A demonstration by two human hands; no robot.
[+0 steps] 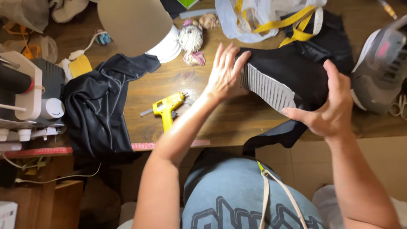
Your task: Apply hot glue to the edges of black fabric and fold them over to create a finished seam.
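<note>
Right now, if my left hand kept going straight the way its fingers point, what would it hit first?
The left hand points up and away across the table. Just beyond its fingertips lies the white plastic bag with yellow straps, probably the first contact, though depth is unclear.

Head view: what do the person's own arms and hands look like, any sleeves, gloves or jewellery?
Both arms are bare from hand to upper arm, with no sleeves in view. The left hand and right hand wear no gloves; no rings, watch or bracelets show. The fingers are uncovered, nails short and unpainted as far as can be seen.
</note>
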